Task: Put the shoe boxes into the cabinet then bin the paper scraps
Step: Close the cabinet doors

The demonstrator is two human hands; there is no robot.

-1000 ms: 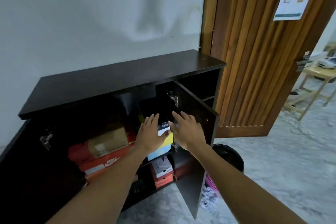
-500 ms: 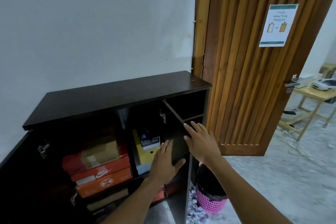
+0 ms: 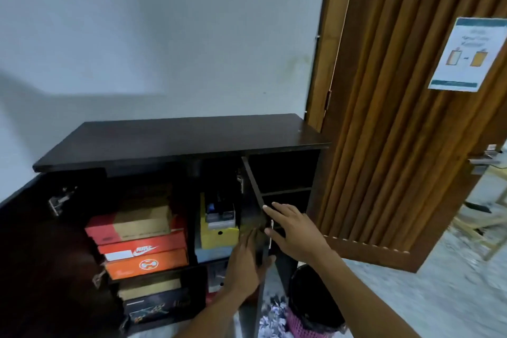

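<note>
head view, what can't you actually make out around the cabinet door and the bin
Left hand: motion-blurred against the cabinet door; its grip is unreadable.
Paper scraps: partly behind the door, cut by the bottom edge.
Bin: inside too dark, the right arm crosses it.
Notice on the wooden door: text blurred.

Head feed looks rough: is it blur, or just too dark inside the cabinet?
Head view: motion blur smears the left hand and the cabinet door edge; the bottom boxes sit in deep shadow, though the orange shoe boxes read clearly; the wide angle bows the wooden door.
</note>
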